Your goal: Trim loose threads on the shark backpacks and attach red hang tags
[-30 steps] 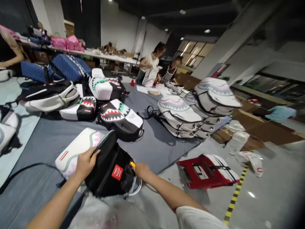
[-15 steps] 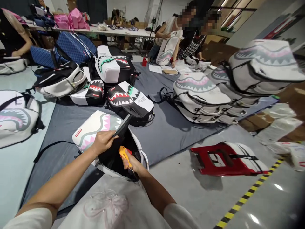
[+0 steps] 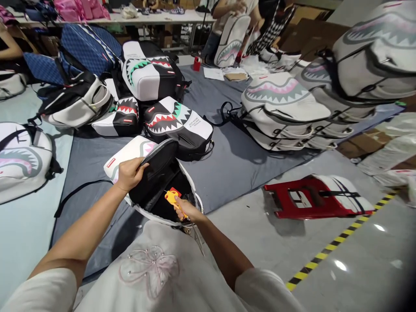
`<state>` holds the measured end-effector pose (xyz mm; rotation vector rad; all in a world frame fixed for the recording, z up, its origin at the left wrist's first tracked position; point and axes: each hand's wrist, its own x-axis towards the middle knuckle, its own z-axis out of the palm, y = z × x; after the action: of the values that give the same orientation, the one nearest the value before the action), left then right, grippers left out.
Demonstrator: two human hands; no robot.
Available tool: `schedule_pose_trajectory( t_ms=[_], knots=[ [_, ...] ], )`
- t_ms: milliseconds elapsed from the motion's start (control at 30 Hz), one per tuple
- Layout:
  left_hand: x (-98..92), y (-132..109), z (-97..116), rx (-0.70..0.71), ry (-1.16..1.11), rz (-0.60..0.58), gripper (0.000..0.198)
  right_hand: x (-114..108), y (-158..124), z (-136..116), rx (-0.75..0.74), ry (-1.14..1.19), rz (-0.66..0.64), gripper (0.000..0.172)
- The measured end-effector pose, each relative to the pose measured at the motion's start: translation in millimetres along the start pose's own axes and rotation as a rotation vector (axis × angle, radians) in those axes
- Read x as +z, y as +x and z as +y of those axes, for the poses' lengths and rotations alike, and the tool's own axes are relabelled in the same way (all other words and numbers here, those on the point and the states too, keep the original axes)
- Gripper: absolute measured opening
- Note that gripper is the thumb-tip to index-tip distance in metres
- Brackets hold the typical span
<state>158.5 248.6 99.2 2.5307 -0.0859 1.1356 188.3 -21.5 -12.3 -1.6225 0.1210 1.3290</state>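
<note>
Backpack lies open at near edge of grey table, mouth close to worker's shirt. Left hand: fingers closed on edge of raised flap. Right hand: wrapped round orange tool, tool head within mouth. Black-and-white bag just beyond flap; clearance small. Right side: stretch of tabletop separates backpack from bag stack; table edge runs diagonally past both, floor alongside.
</note>
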Motion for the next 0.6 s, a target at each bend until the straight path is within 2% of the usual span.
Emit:
schedule_pose_trajectory(
  t_ms=[133,333,500,600],
  knots=[
    [3.5,-1,-1,0.0,-0.035,-0.032,0.034,-16,-16,-17,0.058,-0.195,0.028,0.045],
    [4.8,-7,-2,-0.101,-0.074,-0.11,0.041,-64,-37,-62,0.075,-0.393,0.27,0.04],
    [7.3,-7,-15,-0.344,-0.199,-0.084,0.031,-83,-61,-64,0.065,-0.368,0.27,0.046],
    [12.5,-5,-28,-0.501,-0.291,-0.082,0.029,-90,-65,-66,0.041,-0.306,0.241,0.051]
  ],
)
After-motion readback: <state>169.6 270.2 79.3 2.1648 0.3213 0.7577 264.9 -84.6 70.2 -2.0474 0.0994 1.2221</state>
